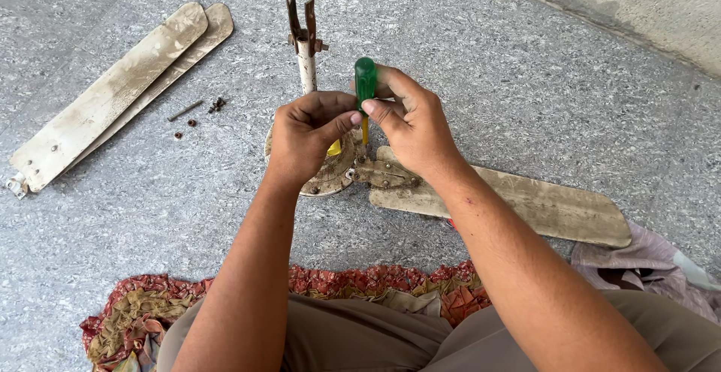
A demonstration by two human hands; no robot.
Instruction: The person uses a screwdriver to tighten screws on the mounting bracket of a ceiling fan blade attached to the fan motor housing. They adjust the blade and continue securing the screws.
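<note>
- The grey speckled floor (526, 102) carries everything; a wall foot runs along its far right corner.
- One fan blade (526, 203) lies flat, long axis running from the motor out toward the right edge, its bracket end still at the motor.
- Two loose blades (113, 94) lie stacked near the far left corner, long axes slanting from near-left to far-right.
- A patterned mat (150, 312) lies at the near edge under the person's knees.
- The fan motor (330, 177) sits mid-floor, its rod (306, 64) standing up and pointing away.
- The right hand (413, 124) has its grip pinched round the screwdriver (366, 83); the green handle points up, the yellow shaft down at the motor, long axis near upright.
- The left hand (308, 135) has its grip curled shut beside the shaft, thumb touching it.
- Loose screws (199, 117) lie between the stacked blades and the motor.
</note>
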